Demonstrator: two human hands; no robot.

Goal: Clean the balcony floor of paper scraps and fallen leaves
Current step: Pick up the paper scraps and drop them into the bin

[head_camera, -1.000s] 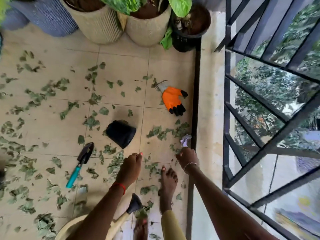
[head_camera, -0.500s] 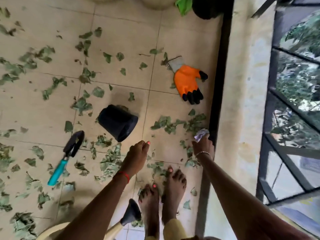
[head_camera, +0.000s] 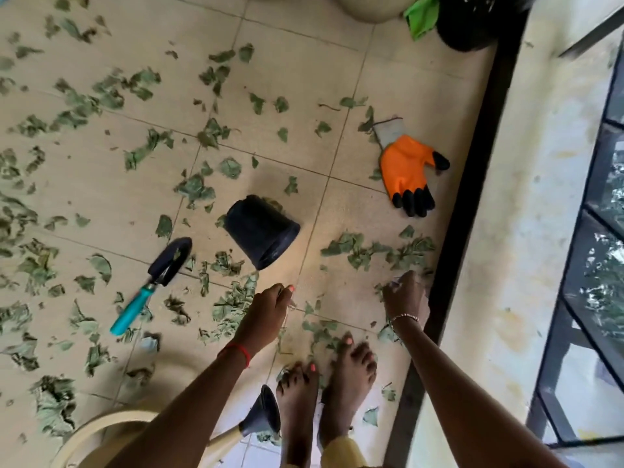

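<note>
Torn green leaves [head_camera: 378,251] lie scattered over the beige tiled balcony floor [head_camera: 101,197], thickest on the left and near my feet [head_camera: 347,376]. My right hand [head_camera: 405,297] reaches down by the black edge strip, fingers curled round a small pale paper scrap [head_camera: 395,283] that barely shows at the fingertips. It hovers just below a clump of leaves. My left hand [head_camera: 270,304] hangs over the floor below a tipped black pot [head_camera: 261,236], fingers loosely curled, with nothing plainly in it.
An orange and black glove [head_camera: 405,173] lies near the edge strip [head_camera: 472,197]. A teal-handled trowel [head_camera: 148,285] lies to the left. A cream watering can [head_camera: 260,417] sits beside my feet. Planters [head_camera: 371,8] stand at the top, and a ledge [head_camera: 523,231] and railing [head_camera: 591,231] at right.
The view has tilted down and closer to the floor. My right hand with the paper scrap has drawn back slightly from the edge strip, closing more round the scrap. My left hand stays low.
</note>
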